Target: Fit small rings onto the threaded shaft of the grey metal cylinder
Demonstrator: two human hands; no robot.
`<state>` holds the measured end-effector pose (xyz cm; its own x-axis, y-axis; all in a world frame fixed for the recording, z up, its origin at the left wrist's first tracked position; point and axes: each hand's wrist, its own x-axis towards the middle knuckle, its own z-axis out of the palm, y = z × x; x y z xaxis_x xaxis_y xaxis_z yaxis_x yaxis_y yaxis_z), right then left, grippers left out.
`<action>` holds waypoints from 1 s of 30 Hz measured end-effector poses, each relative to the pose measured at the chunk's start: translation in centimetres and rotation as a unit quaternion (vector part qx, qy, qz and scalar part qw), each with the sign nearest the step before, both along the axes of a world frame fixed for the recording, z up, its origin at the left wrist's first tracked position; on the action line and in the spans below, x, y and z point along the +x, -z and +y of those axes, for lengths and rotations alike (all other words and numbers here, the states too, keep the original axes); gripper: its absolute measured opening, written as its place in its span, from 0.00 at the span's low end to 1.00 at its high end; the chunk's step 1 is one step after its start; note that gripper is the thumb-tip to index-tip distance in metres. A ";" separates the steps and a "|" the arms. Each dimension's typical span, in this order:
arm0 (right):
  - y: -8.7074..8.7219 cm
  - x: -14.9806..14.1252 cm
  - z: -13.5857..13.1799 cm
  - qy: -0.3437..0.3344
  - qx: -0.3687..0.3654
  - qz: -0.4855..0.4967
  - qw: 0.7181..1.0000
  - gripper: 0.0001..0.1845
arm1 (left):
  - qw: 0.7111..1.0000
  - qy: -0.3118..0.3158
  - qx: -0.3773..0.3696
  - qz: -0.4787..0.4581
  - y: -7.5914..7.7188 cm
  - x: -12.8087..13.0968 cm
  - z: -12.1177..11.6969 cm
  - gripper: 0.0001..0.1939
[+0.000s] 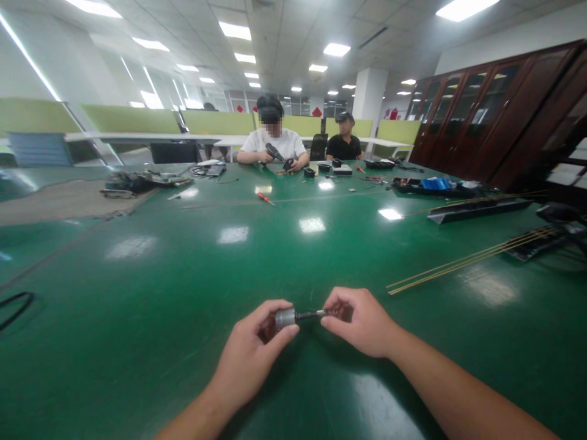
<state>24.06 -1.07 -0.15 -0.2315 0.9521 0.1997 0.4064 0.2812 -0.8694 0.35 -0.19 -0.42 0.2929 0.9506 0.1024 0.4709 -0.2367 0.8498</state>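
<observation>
Head view: pinching a grey metal cylinder (pixel 287 317) between thumb and fingers of the left hand (pixel 245 354), and gripping the far end of a thin dark rod (pixel 304 316) in the right hand (pixel 369 324), over the near part of a glossy green tabletop (pixel 183 275), well apart from an orange screwdriver (pixel 263 197). Could slip sideways off the smooth, rounded wall if squeezed unevenly, then drop and roll. Might bend or jerk loose at the junction if pulled or twisted off line.
</observation>
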 end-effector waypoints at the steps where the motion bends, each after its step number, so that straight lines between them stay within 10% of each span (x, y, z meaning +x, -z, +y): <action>1: 0.0 0.0 0.0 -0.001 0.000 0.002 1.000 0.03 | 1.000 -0.001 -0.001 -0.001 0.0 0.0 0.0 0.16; 22: 3.4 3.7 4.7 0.119 -0.038 0.121 0.985 0.12 | 0.969 -0.008 -0.059 -0.239 0.7 -0.2 1.2 0.17; 30: 3.6 3.5 5.0 0.110 -0.028 0.132 0.985 0.11 | 0.942 -0.120 -0.082 -0.303 -0.3 -0.4 0.8 0.21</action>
